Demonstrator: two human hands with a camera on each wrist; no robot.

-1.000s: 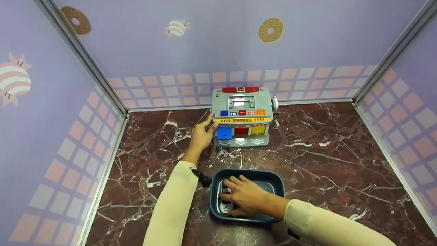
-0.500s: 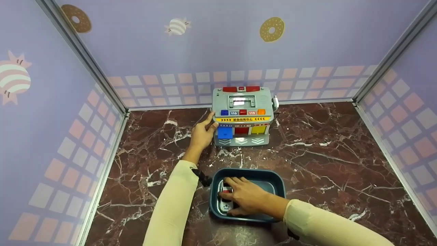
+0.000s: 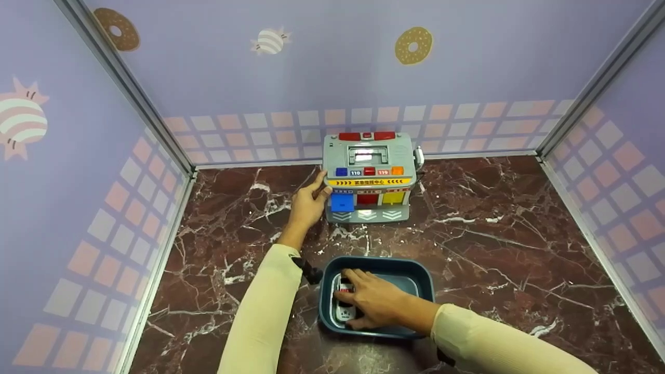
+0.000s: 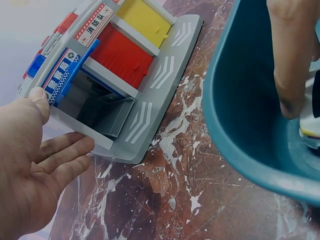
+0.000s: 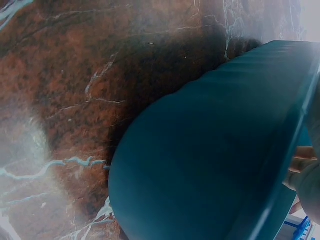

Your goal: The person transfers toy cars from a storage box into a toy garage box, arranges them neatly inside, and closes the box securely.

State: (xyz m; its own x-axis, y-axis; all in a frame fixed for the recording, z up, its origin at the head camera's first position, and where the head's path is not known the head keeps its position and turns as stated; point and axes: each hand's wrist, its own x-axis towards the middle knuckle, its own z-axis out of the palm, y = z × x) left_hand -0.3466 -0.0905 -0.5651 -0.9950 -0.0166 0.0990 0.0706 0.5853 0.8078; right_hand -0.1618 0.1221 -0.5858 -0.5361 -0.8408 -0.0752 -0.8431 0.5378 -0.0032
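Observation:
My left hand (image 3: 306, 208) touches the left front corner of a grey toy emergency station (image 3: 337, 156), thumb at the front and index finger along its side. In the left wrist view, the thumb (image 4: 40, 104) lies by the raised blue door (image 4: 67, 77); the other visible fingers extend loosely below. Inside a dark teal tub (image 3: 427, 278), my right hand (image 3: 376, 298) holds a white-and-black toy police car (image 3: 344, 312), with fingers over it and thumb at its near right. The hand partly covers the car. The right wrist view mostly shows the tub's outer wall (image 5: 200, 160).
The station's red door (image 3: 367, 199) and yellow door (image 3: 393, 198) are down. A white handset-like piece (image 3: 419, 157) is on its right side. Patterned purple panels (image 3: 337, 78) enclose the marbled surface (image 3: 493, 223) at the back and both sides.
My right hand's fingers have shifted slightly on the toy police car, showing a little more of its red part. The left hand, station and tub look the same.

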